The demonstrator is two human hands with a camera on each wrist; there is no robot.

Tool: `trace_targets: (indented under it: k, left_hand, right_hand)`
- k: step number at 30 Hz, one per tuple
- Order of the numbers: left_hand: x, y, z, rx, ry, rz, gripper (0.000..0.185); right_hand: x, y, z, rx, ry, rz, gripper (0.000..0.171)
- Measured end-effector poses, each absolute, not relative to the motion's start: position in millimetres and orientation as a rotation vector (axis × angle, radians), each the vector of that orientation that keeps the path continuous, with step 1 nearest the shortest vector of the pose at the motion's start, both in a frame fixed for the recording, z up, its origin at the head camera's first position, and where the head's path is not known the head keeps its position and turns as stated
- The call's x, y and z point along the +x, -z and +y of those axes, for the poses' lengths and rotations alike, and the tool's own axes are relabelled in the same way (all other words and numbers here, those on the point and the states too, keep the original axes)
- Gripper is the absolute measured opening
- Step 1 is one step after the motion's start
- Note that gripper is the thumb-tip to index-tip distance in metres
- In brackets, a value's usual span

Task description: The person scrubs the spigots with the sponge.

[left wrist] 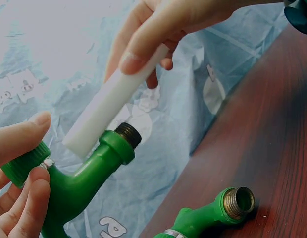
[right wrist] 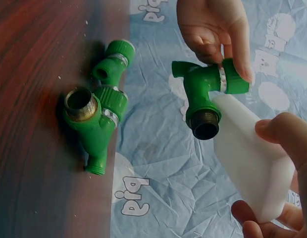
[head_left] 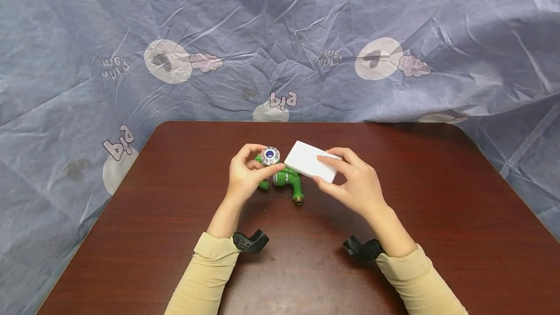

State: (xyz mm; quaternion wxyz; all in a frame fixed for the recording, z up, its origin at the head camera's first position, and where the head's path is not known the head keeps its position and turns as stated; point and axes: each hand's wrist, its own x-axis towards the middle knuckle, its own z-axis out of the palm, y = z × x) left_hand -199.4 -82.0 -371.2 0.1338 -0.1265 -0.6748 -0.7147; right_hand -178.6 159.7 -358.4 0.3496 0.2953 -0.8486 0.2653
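Now the left hand (head_left: pixel 245 174) curled its fingers around a green tap (left wrist: pixel 79 181), and the right hand (head_left: pixel 356 183) pinched a white block (head_left: pixel 311 160) against it, above the desk (head_left: pixel 437 218).

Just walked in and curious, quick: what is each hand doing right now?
Left hand: grips a green tap, lifted off the table.
Right hand: holds a white block against that tap.

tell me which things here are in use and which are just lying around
In use:
- green tap, gripped by the left hand
- white sponge block, held by the right hand against the tap

Lying about:
- second green tap on the table
- small green fitting beside it
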Motion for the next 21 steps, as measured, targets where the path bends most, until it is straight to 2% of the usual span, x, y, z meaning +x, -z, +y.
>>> trace_targets:
  k: [7,13,17,21]
  left_hand:
    - [-199.8,371.1,-80.5,-0.378,2.111,-1.911,0.044]
    - [-194.0,362.2,-78.8,-0.388,2.111,-1.918,0.045]
    - [-190.7,357.4,-78.3,-0.375,2.152,-1.93,0.046]
    - [-199.5,370.6,-78.8,-0.373,2.146,-1.948,0.049]
  right_hand:
    - [-179.0,357.9,158.3,0.833,-0.686,-2.212,0.037]
    - [-179.1,353.8,162.9,0.683,-0.739,-2.156,0.037]
    - [-178.1,351.4,162.3,0.681,-0.792,-2.098,0.036]
    - [-176.3,350.2,160.6,0.733,-0.823,-2.083,0.035]
